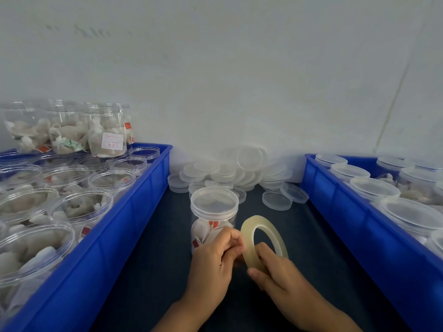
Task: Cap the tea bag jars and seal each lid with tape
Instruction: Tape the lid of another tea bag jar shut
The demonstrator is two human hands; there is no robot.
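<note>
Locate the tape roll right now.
In the head view, lower centre: the tape roll is gripped by the right hand, just right of the capped jar; the left hand pinches at its edge.

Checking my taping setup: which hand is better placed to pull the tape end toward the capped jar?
Left, probably: the left hand pinches at the tape roll's edge beside the capped jar; the right hand grips the roll.

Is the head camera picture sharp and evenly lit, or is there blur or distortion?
Head view: soft, even light with no hard shadows; wide-angle bending curves the left blue bin and right blue bin; the tape roll and both hands look slightly soft, and the far jars blurrier.
</note>
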